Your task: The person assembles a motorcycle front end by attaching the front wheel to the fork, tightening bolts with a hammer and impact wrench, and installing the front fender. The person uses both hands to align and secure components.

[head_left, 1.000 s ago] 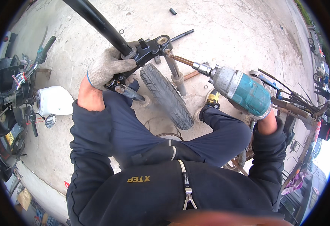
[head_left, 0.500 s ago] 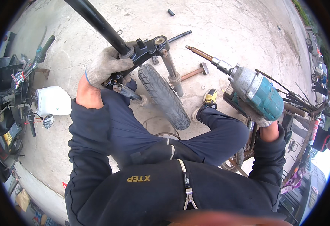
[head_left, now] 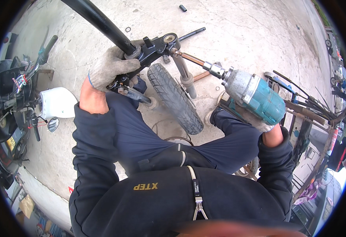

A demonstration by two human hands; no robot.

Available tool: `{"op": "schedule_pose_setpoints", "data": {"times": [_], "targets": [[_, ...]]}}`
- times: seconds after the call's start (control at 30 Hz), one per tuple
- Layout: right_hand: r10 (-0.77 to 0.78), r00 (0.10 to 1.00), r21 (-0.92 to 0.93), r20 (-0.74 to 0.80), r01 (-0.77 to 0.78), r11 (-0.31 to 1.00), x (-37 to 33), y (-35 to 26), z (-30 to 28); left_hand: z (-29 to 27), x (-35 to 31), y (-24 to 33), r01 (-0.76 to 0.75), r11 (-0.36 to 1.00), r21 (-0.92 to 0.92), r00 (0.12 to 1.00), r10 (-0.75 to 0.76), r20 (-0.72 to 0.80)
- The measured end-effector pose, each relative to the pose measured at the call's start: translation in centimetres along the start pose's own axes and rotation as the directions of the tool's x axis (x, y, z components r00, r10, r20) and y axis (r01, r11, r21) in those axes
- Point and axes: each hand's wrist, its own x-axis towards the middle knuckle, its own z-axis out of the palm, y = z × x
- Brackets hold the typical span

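My gloved left hand [head_left: 113, 65] is closed around the black clamp of a motorcycle front fork [head_left: 149, 53], just below its long black steering stem [head_left: 102, 25]. Two fork legs reach down from the clamp, and the tire [head_left: 175, 98] sits between them. In my gloved right hand [head_left: 256, 118], mostly hidden under the tool, is a teal and grey impact wrench [head_left: 254, 94]. Its long copper-coloured bit [head_left: 190, 58] points left, with the tip at the clamp beside the right fork leg [head_left: 184, 71]. Whether the tip is seated in a bolt is too small to tell.
A hammer [head_left: 201, 76] lies behind the wrench, partly covered. A metal ring [head_left: 128, 29] and a small black cylinder [head_left: 183, 8] are on the concrete. A motorcycle [head_left: 13, 102] with a white panel [head_left: 58, 103] stands left; a metal cart [head_left: 319, 114] with rods is at right.
The impact wrench has moved left and slightly down, bringing its bit tip from open air to the fork clamp. My left hand keeps its hold on the fork.
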Motion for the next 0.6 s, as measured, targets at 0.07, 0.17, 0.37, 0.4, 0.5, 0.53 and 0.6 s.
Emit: {"op": "schedule_pose_setpoints", "data": {"times": [0.07,0.17,0.37,0.4,0.5,0.53,0.6], "targets": [[-0.001,1.0,0.006,-0.028,0.001,1.0,0.0,0.3,0.4,0.1,0.1,0.1,0.0,1.0,0.012,1.0,0.0,0.003],[0.275,0.945,0.282,0.176,-0.316,0.906,0.0,0.3,0.6,0.3,-0.1,0.2,0.005,0.999,0.042,1.0,-0.004,-0.01],[0.518,0.618,0.774,0.591,-0.616,-0.147,1.5,-1.6,-1.1,0.6,-0.3,0.7,0.032,0.998,0.057,0.999,-0.032,-0.005],[0.493,0.604,0.776,0.626,-0.543,-0.321,2.0,-2.1,-1.3,0.6,-0.2,0.7,0.025,0.997,0.075,1.0,-0.024,-0.007],[0.497,0.539,0.733,0.68,-0.526,-0.431,3.1,-3.5,-2.1,0.7,-0.1,0.6,0.019,0.996,0.091,1.0,-0.018,-0.01],[0.498,0.522,0.72,0.693,-0.534,-0.443,3.2,-3.7,-2.5,0.7,-0.2,0.6,0.03,0.995,0.095,0.999,-0.028,-0.02],[0.555,0.524,0.72,0.646,-0.66,-0.215,3.0,-3.6,-3.3,0.8,-0.2,0.5,0.021,0.997,0.073,1.0,-0.02,-0.013]]}}
